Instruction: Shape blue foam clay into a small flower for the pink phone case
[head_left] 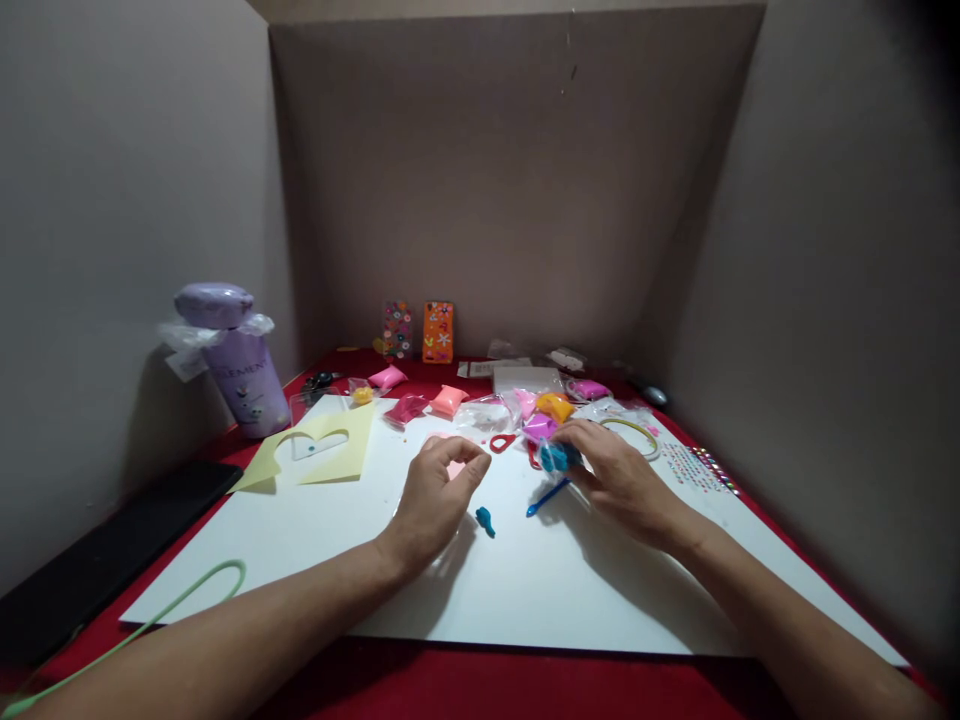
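My right hand (616, 478) grips a small clear bag of blue modelling clay (556, 457), held just above the white board (570, 600). My left hand (439, 495) is curled, with the thumb and forefinger tips brought together. Anything pinched between them is hidden or too small to make out. A torn-off lump of blue clay (485, 521) lies on the board between my hands. Beneath my right hand is a blue modelling tool (547, 498). Red scissors handles (502, 442) show behind it. Pink material (454, 467) is partly covered by my left hand.
Several clay packets, one orange (555, 406), lie across the back. Yellow paper (352, 455) with a curved cut-out is at left, near a purple bottle (244, 375). Two decorated phone cases (438, 332) stand behind. Stickers (694, 468) lie at right; a green cord (217, 572) is front left.
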